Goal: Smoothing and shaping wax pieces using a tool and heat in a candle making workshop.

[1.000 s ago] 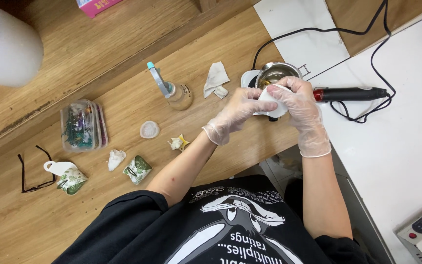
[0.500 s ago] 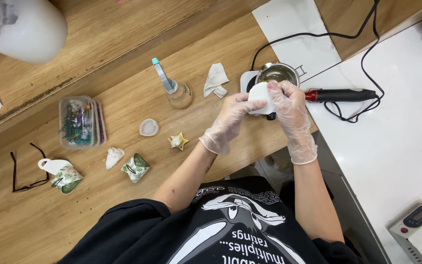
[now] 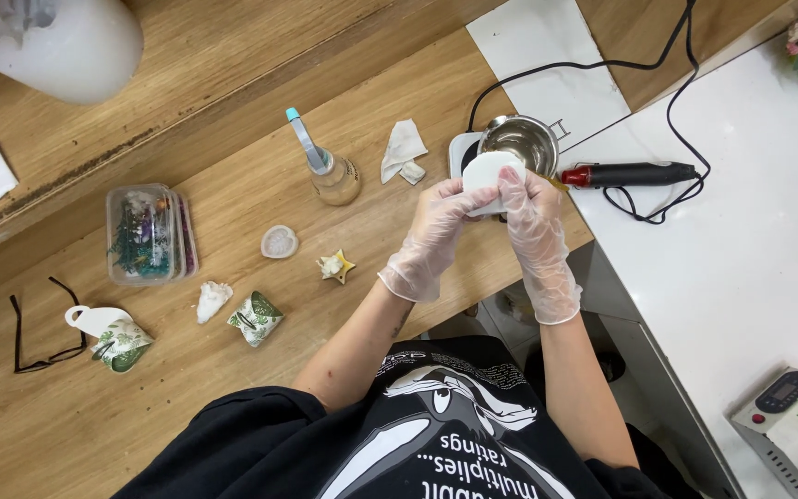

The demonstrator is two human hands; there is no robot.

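The rounded white pliable-looking mould (image 3: 486, 172), probably light, soft and slick, sits above the wooden table edge (image 3: 473, 286), pinched at its rim by the gloved left hand (image 3: 436, 236) and gloved right hand (image 3: 536, 231), before the small steel pot (image 3: 519, 140).

- Both forearms reach forward from the body, bare from the short black sleeves down to the wrists.
- The left arm angles up and to the right, elbow bent, its inner side turned upward.
- The right arm runs nearly straight ahead, close to the torso.
- Each hand wears a thin, clear disposable glove that ends just past the wrist.
- The left hand (image 3: 436, 226) has its fingers curled inward, pinching.
- The right hand (image 3: 533, 217) meets it, fingers bent and thumb pressed forward.
- The two hands touch at the fingertips, closed together on a white piece (image 3: 485, 171).
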